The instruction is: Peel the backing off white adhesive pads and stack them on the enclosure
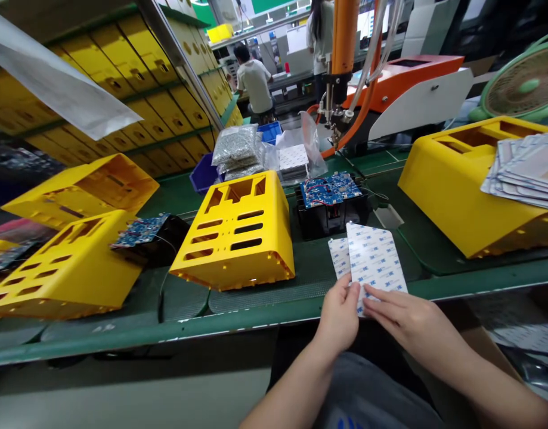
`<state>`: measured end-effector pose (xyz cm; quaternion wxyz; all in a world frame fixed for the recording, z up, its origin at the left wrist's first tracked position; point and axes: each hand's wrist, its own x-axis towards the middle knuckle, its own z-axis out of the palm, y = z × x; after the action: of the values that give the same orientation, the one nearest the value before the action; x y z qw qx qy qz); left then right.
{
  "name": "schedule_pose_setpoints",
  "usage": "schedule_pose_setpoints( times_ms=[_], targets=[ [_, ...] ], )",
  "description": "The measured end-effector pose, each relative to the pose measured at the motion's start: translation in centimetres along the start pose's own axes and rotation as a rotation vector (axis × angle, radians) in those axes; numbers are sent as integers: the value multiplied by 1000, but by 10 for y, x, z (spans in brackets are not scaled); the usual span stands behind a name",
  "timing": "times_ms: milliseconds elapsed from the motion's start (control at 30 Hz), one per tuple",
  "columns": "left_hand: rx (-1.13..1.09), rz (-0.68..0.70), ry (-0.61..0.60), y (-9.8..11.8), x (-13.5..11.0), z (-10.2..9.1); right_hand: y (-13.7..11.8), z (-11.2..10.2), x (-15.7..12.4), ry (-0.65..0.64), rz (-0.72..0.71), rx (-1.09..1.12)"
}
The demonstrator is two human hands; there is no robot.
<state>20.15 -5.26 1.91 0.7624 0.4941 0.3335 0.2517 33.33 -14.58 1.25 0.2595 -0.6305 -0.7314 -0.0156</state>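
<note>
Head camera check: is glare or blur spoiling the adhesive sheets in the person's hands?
Head view: the adhesive sheets look fairly sharp, without strong glare; wide-angle distortion bows the green workbench edge; the white sheet at upper left looks soft; a small glint shows low on the yellow housing.

Your left hand [338, 316] stands upright, wrist low. Your right hand [410, 319] reaches across from the side, lying nearly flat, just beside it.

Adhesive sheets [374, 268] are held before a circuit board [330, 189] beside a metal housing [233, 238].
</note>
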Motion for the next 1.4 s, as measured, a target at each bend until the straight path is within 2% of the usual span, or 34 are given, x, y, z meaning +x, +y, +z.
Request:
schedule_pose_setpoints(
  times_ms=[267, 467, 600, 700, 800, 933, 1000, 1100, 1233, 1333, 1400],
  targets=[
    [136, 21, 94, 1, -7, 9, -4, 7, -5, 0, -100, -11],
    [95, -34, 130, -8, -6, 13, -14, 14, -8, 10, -24, 91],
    [25, -30, 108, -11, -5, 15, -14, 10, -5, 21, 106, 191],
    [-56, -83, 41, -7, -6, 13, -4, 1, -3, 20, 270, 305],
    [-110, -121, -37, 2, -8, 11, 8, -9, -1, -40, 443, 447],
    [-121, -78, -133, 11, -11, 8, 15, -17, 2, -117, 556, 591],
    [-103, -45, -132, 12, -10, 7, 14, -18, 4, -127, 588, 628],
    [-29, -29, -41, 10, -8, 7, 10, -20, 9, -135, 583, 672],
    [58, -18, 77, 9, -6, 5, 3, -27, 18, -177, 477, 688],
    [75, -14, 124, 10, -5, 2, -1, -27, 23, -215, 423, 646],
    [79, -14, 155, 10, -5, 1, -2, -22, 24, -190, 402, 553]
  ],
)
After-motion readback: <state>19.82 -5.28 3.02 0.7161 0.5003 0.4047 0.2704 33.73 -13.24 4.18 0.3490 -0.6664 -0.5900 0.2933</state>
